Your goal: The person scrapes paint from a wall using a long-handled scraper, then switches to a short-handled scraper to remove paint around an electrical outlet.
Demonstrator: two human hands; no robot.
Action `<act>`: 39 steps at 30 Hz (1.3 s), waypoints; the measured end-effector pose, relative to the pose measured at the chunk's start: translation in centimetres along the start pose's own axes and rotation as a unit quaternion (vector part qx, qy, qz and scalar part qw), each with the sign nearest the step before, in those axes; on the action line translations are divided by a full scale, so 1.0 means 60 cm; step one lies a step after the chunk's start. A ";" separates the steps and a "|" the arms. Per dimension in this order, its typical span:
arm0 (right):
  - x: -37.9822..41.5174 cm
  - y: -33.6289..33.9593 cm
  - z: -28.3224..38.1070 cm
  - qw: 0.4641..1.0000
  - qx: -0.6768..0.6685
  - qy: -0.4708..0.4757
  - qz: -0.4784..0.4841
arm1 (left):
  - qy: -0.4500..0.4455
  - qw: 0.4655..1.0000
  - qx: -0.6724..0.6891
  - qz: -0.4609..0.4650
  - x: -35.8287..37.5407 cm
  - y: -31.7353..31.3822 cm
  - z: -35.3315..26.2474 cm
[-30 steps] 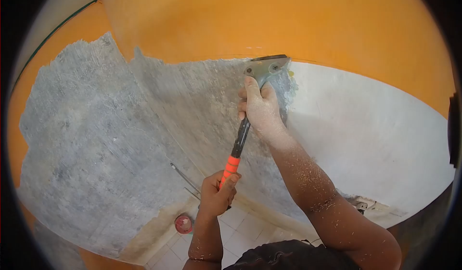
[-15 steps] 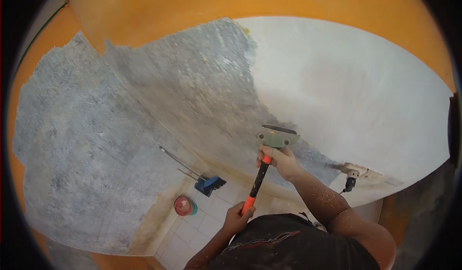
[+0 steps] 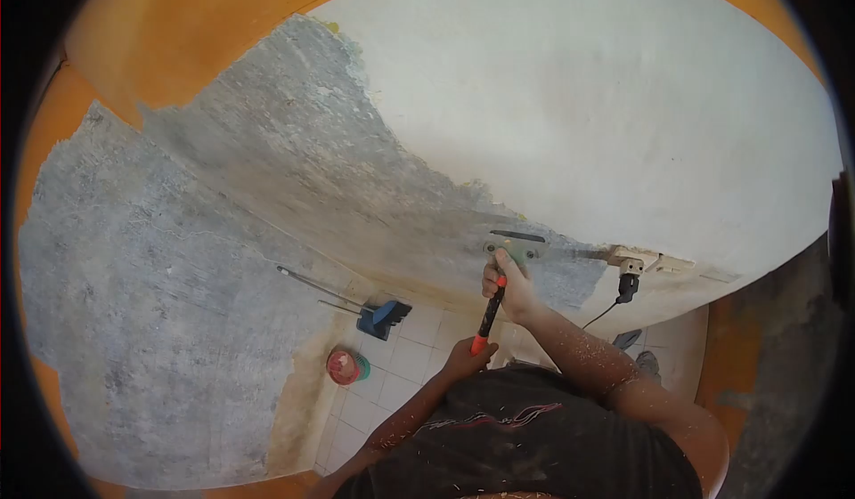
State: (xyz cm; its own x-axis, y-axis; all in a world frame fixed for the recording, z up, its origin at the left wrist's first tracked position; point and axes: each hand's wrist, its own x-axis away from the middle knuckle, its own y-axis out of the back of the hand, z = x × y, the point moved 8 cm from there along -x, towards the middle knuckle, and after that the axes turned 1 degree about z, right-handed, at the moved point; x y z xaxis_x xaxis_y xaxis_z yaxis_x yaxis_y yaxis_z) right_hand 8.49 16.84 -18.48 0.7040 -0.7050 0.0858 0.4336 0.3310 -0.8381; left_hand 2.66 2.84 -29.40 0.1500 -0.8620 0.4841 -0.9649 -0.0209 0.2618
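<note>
A long-handled wall scraper (image 3: 491, 314) with a wide metal head and a black and orange handle is in both my hands. My right hand (image 3: 513, 290) is closed just below the head, its thumb up along the back of the head. Lower down, my left hand (image 3: 465, 359) wraps around the orange end of the handle, close to my shirt. The scraper's head overlaps the wall's bare grey patch (image 3: 374, 178), below the ragged border with the white painted area (image 3: 570, 107).
A power outlet (image 3: 631, 266) with a black plug and cord (image 3: 627, 290) sits low on the wall, right of the scraper. Down on the tiled floor (image 3: 389, 383) are a blue dustpan (image 3: 378, 319) and a bucket (image 3: 346, 366). Another bare grey wall (image 3: 169, 294) rises at left.
My view has shifted to the right along the wall. My right hand has its thumb up on the scraper head now, and the handle looks more upright and closer to me.
</note>
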 end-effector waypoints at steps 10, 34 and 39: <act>-0.083 -0.161 0.067 0.932 0.321 0.153 0.063 | -0.211 0.884 0.413 -0.052 0.063 0.118 -0.065; -0.178 -0.418 0.123 0.804 0.490 0.337 -0.023 | -0.249 0.852 0.446 -0.112 0.086 0.300 -0.219; -0.197 -0.431 0.131 0.773 0.531 0.346 -0.023 | -0.233 0.845 0.474 -0.081 0.088 0.300 -0.235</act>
State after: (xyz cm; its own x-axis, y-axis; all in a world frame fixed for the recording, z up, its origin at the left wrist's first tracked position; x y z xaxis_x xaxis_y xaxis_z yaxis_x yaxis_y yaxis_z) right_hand -6.65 21.56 6.41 0.3638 -0.7772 -0.5134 0.9254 0.3647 0.1036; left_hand -10.87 5.06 -10.36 0.4087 -0.9102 0.0676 -0.7123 -0.3644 -0.5998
